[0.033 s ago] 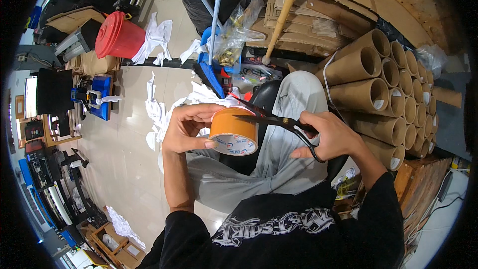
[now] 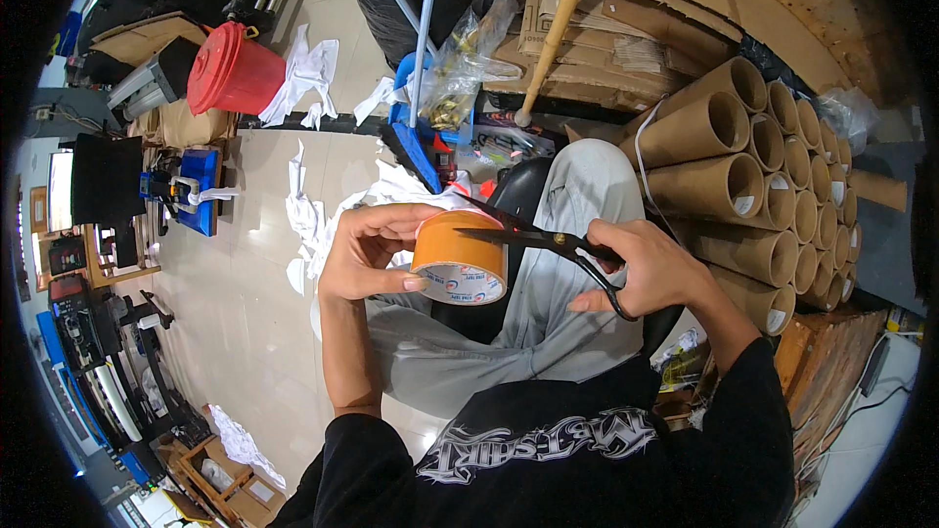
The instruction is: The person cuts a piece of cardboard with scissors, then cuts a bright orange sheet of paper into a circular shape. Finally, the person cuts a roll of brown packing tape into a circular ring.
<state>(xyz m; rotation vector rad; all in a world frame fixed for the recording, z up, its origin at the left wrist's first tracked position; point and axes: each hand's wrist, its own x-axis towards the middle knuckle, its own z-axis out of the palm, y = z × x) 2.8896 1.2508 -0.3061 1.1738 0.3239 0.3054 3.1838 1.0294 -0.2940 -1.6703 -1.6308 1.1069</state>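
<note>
My left hand (image 2: 377, 254) holds a roll of orange tape (image 2: 460, 252) over my lap, thumb at its lower rim and fingers behind it. The roll's pale printed inner core faces me. In my right hand (image 2: 646, 269) is a pair of black scissors (image 2: 553, 240), its loops round my fingers and thumb. The blades are parted and point left. One blade lies across the front of the tape, the other passes above the roll's upper edge. Whether they touch the tape I cannot tell. My legs in grey trousers (image 2: 577, 303) are folded beneath.
White cloth scraps (image 2: 303, 210) lie about the tiled floor on the left. Brown cardboard tubes (image 2: 699, 186) are stacked close by my right arm. Ahead are a blue dustpan (image 2: 416, 152), a bamboo pole (image 2: 558, 34) and flattened cardboard (image 2: 597, 49). A red lidded bucket (image 2: 235, 68) stands far left.
The scissor blades have come slightly closer together. My left hand and the tape roll have hardly moved.
</note>
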